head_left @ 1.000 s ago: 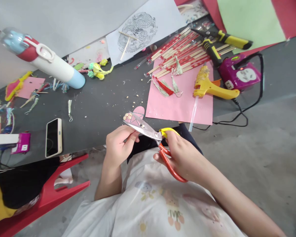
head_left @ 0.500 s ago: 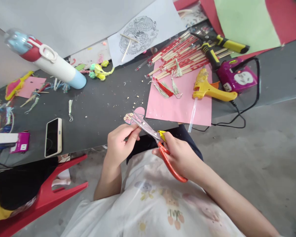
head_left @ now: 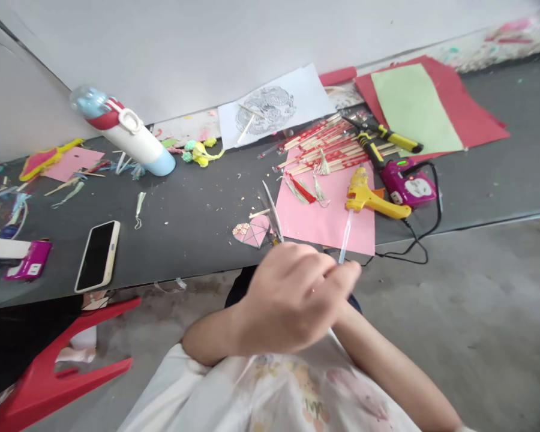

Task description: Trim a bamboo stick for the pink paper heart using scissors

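My left hand (head_left: pixel 292 294) is raised above my lap in front of the table edge, slightly blurred, its fingers curled together. Whatever it grips is out of sight. Behind it, my right forearm (head_left: pixel 382 360) reaches in from the right; that hand's fingers are hidden. The scissors (head_left: pixel 273 210) show only their blades at the table edge, with the handles covered by my left hand. Beside them lies a pink paper heart (head_left: pixel 256 231) with drawn lines, one lobe covered in small beige bits (head_left: pixel 240 230). A short piece of wooden stick (head_left: pixel 260 213) rests just above the heart.
A yellow glue gun (head_left: pixel 364 195) lies on pink paper (head_left: pixel 297 222), near a purple power socket (head_left: pixel 414 186) and black-and-yellow pliers (head_left: pixel 371 150). Red-patterned sticks (head_left: pixel 337 141) spread behind. Leftward are a bottle (head_left: pixel 139 144), a phone (head_left: pixel 98 255) and a red chair (head_left: pixel 72 354).
The heart has left my left hand and lies on the table. The scissors' blades now point away from me. My left hand has moved right, in front of my right hand.
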The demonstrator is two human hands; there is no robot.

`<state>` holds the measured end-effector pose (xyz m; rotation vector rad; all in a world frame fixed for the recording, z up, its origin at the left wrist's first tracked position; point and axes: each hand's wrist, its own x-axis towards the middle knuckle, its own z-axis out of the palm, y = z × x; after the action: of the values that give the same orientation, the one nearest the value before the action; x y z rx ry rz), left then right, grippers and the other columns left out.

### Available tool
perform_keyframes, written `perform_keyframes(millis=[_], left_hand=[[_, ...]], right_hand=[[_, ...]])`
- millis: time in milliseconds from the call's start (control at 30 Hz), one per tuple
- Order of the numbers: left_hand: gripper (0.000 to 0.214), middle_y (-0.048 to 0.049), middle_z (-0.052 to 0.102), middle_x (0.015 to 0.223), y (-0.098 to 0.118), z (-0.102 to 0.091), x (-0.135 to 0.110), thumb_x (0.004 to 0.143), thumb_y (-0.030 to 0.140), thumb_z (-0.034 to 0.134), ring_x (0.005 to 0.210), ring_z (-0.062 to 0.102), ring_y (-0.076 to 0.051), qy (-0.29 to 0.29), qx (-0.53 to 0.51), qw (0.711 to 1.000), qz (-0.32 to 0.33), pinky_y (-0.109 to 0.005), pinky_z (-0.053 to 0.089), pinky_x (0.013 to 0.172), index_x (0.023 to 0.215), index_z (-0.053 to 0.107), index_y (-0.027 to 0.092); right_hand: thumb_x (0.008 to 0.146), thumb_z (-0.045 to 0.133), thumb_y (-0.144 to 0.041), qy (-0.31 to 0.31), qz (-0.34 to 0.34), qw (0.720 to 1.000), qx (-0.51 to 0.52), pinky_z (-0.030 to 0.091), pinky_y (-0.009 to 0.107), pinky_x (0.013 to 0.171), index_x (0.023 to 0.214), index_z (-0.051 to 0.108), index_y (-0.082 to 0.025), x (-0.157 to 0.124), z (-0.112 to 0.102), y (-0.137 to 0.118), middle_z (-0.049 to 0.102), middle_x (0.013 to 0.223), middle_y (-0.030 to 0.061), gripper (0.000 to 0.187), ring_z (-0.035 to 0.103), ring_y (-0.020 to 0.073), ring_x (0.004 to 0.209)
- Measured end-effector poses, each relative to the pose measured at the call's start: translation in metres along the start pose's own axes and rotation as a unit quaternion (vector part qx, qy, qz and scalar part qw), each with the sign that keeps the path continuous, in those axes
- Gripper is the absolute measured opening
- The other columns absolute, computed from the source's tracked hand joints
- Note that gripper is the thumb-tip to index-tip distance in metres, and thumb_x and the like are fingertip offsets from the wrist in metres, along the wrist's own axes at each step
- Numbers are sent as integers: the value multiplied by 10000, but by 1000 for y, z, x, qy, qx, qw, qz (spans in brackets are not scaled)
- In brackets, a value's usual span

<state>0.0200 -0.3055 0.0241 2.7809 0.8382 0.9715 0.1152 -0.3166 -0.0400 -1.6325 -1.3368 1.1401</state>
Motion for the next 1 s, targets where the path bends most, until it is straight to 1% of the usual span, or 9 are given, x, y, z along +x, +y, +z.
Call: perform_keyframes(millis=[67, 133, 167, 300, 467, 567, 667, 767, 1000], left_hand=[[232, -51, 650, 868, 8, 12, 9, 908, 182, 461, 822, 590, -183, -81, 26, 996, 8, -359, 481, 774, 1086, 610, 177], [179, -30, 633, 819, 10, 25, 13, 925, 219, 473, 774, 586, -175, -131, 46, 990, 1, -353, 477, 728, 1005, 633, 231], [154, -26, 624, 789, 10, 31, 13, 923, 238, 491, 748, 584, -176, -142, 51, 989, -2, -351, 473, 701, 949, 642, 239], [163, -33, 595, 684, 8, 44, 7, 887, 300, 567, 676, 566, -194, -180, 62, 982, -10, -356, 443, 633, 772, 639, 211], [131, -43, 607, 718, 11, 35, 3, 874, 264, 535, 652, 536, -185, -254, 72, 964, 13, -349, 399, 621, 809, 616, 184], [122, -56, 600, 735, 12, 31, 1, 854, 257, 531, 647, 524, -183, -275, 71, 958, 40, -345, 380, 609, 818, 591, 158], [139, -58, 581, 741, 11, 32, -5, 845, 270, 538, 644, 518, -190, -251, 72, 964, 43, -360, 382, 594, 808, 577, 142], [175, -56, 597, 766, 7, 27, -9, 869, 311, 540, 683, 539, -197, -242, 65, 968, 30, -379, 410, 626, 822, 590, 150], [198, -55, 655, 848, -9, 13, -5, 896, 340, 518, 775, 592, -194, -210, 33, 977, 13, -363, 486, 688, 798, 618, 200]], right_hand=[[961, 302, -536, 152, 17, 987, -42, 441, 387, 547, 777, 577, -247, -5, 15, -20, 493, 639, 85, 441, 607, 262, 706], [976, 280, -467, 370, 92, 915, -128, 447, 437, 589, 812, 567, -237, -8, 28, -41, 491, 659, 97, 402, 583, 297, 756], [971, 307, -440, 406, 150, 881, -191, 441, 466, 612, 795, 548, -229, -9, 33, -49, 485, 658, 97, 365, 563, 304, 743], [921, 448, -339, 349, 241, 850, -311, 440, 482, 617, 732, 478, -223, -7, 38, -57, 456, 618, 71, 224, 538, 296, 683], [776, 503, -58, 179, 164, 841, -483, 452, 545, 750, 687, 532, -197, -16, 37, -36, 530, 705, 140, 168, 578, 403, 848], [781, 522, -65, 168, 155, 832, -505, 432, 589, 800, 714, 578, -195, -26, 38, -29, 549, 710, 153, 157, 571, 402, 827], [896, 492, -296, 145, 99, 873, -455, 459, 621, 729, 768, 604, -211, -36, 30, -18, 569, 712, 177, 191, 574, 390, 772], [903, 386, -576, 76, 27, 935, -346, 527, 466, 555, 813, 630, -242, -39, 7, 0, 595, 713, 170, 423, 617, 318, 718], [782, 514, -721, -95, 148, 981, -88, 494, 391, 443, 762, 676, -251, -9, -18, 4, 588, 641, 139, 498, 620, 274, 624]])
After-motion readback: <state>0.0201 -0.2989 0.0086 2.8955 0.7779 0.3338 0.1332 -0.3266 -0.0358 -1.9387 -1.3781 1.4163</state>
